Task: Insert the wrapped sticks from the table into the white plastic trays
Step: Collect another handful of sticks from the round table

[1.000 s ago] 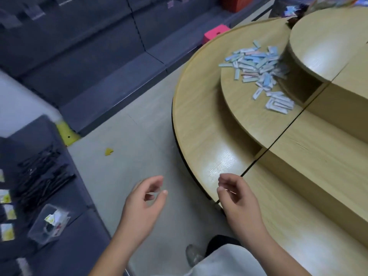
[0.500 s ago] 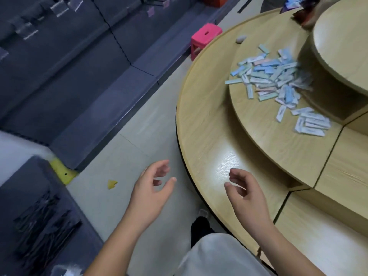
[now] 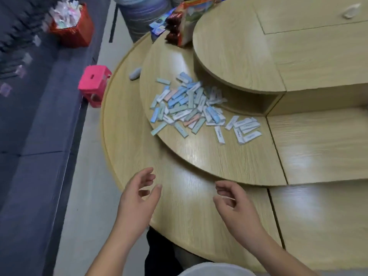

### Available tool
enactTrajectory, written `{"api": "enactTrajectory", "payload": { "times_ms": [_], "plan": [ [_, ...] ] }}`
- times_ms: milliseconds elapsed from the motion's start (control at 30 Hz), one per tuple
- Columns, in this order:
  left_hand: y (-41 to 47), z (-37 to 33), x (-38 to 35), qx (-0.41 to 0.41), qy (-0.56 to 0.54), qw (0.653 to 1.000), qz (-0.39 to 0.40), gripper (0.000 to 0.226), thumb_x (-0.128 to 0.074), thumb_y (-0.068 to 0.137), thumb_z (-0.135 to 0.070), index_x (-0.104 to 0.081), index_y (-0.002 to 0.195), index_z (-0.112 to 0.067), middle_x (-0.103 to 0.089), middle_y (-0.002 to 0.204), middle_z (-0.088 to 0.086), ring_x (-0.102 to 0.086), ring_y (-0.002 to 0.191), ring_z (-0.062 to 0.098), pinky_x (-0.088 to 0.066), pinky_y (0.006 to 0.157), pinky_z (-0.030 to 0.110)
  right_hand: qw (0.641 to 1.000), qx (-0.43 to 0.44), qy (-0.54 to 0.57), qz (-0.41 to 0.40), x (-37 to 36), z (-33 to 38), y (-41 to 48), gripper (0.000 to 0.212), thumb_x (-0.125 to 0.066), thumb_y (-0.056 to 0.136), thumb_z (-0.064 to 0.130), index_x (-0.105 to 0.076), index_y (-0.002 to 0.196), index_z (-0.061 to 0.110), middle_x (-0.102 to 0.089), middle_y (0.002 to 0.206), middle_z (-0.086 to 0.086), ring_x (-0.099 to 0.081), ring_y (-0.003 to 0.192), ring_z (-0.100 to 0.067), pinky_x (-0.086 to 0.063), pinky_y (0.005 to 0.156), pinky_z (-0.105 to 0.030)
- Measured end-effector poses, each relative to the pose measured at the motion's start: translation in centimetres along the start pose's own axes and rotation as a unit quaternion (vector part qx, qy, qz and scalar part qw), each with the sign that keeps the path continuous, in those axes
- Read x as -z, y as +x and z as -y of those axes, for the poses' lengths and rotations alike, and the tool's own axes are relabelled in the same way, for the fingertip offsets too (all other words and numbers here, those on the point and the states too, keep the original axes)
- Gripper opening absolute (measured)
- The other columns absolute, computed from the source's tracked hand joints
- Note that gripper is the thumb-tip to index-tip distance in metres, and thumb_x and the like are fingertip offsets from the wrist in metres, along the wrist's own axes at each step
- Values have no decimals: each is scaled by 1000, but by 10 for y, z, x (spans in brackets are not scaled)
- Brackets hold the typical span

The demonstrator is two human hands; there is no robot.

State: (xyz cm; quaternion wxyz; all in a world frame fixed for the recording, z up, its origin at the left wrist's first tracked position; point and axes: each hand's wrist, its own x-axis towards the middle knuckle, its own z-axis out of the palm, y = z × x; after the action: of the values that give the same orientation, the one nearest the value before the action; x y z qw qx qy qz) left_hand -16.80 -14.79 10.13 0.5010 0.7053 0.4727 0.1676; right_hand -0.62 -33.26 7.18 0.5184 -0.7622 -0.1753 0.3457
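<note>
Found left hand (image 3: 137, 198) and right hand (image 3: 237, 206) empty, fingers loosely curled, over table's (image 3: 179, 226) near edge; wrapped sticks (image 3: 191, 108) heaped on tier 2, trays apparently unseen; risks hasty grab sweeping sticks off rim.

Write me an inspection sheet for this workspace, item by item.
Surface: wooden table, three rounded tiers, glossy.
Job's things: wrapped sticks heaped loose on the middle tier, blue, white and pink; white trays, nothing seen.
Clutter: grey oblong object on the lowest tier; colourful packets at the middle tier's far edge; small pale scrap on the top tier.
Hands: left hand and right hand both empty, fingers loosely curled, by the lowest tier's near edge.
Cables: nothing seen.
Surroundings: pink stool on the floor beside the table; red basket on dark shelving, contents blurred.
</note>
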Motion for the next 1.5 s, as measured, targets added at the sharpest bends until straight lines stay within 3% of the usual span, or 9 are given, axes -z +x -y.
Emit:
{"api": "enactTrajectory", "payload": {
  "times_ms": [300, 467, 567, 700, 867, 1067, 1267, 1367, 1500],
  "plan": [
    [185, 3, 2, -147, 152, 964, 161, 46, -66, 84, -37, -48, 123, -54, -50, 123, -17, -51, 114, 0, -46, 96, 31, 963, -62, 0, -261, -74, 12, 63, 41, -72, 83, 11, -60, 104, 44, -63, 111, 12, -60, 101, 6, -43, 81, -4],
    [253, 13, -15, -299, 318, 890, 132, 86, -55, 71, -63, -43, 141, -14, -34, 147, 19, -38, 131, 43, -38, 104, 56, 922, -97, -69, -369, -79, 8, 112, 40, -67, 84, 35, -48, 115, 51, -43, 117, 32, -45, 115, 8, -44, 94, -24],
    [276, 27, -31, -360, 365, 848, 137, 104, -43, 77, -81, -49, 139, 3, -30, 150, 34, -33, 135, 52, -34, 105, 64, 890, -144, -112, -418, -54, -6, 146, 66, -64, 82, 52, -34, 138, 37, -30, 134, 21, -32, 133, -10, -30, 107, -31],
    [301, 30, -52, -400, 388, 818, 141, 119, -25, 81, -87, -59, 118, 20, -44, 130, 50, -46, 116, 68, -40, 90, 75, 873, -170, -100, -447, -21, -20, 205, 95, -52, 74, 75, -12, 151, 38, -9, 158, 16, -9, 147, -11, -15, 115, -33],
    [320, 10, -77, -379, 410, 808, 190, 117, -15, 88, -79, -62, 93, 28, -52, 108, 55, -52, 92, 75, -44, 76, 78, 838, -188, -200, -471, -4, -27, 264, 105, -36, 73, 85, -14, 155, 22, -19, 162, -7, -10, 150, -23, -8, 122, -45],
    [335, 31, -107, -358, 446, 811, 125, 109, -15, 85, -80, -58, 129, 9, -42, 142, 38, -34, 131, 62, -28, 101, 74, 812, -171, -285, -479, -20, -29, 290, 77, -50, 86, 69, -35, 147, 24, -26, 157, -14, -19, 147, -31, -13, 120, -52],
    [346, 39, -118, -449, 420, 778, 128, 87, -26, 85, -77, -44, 144, -15, -30, 158, 23, -17, 147, 48, -14, 115, 64, 822, -135, -282, -476, -34, -28, 288, 40, -60, 88, 47, -55, 123, 27, -38, 147, -12, -35, 133, -33, -29, 110, -49],
    [347, 39, -122, -482, 405, 767, 125, 87, -41, 79, -73, -41, 146, -17, -28, 159, 21, -15, 148, 46, -14, 116, 64, 835, -107, -285, -459, -40, -27, 279, 45, -60, 89, 44, -51, 130, 28, -42, 145, -3, -40, 130, -28, -31, 106, -43],
    [346, 39, -123, -499, 393, 762, 127, 90, -49, 72, -69, -41, 145, -16, -28, 158, 22, -16, 148, 46, -17, 115, 65, 837, -158, -288, -439, -35, -27, 267, 80, -58, 86, 57, -25, 152, 25, -30, 155, -4, -28, 139, -26, -27, 113, -43]
  ]
}}
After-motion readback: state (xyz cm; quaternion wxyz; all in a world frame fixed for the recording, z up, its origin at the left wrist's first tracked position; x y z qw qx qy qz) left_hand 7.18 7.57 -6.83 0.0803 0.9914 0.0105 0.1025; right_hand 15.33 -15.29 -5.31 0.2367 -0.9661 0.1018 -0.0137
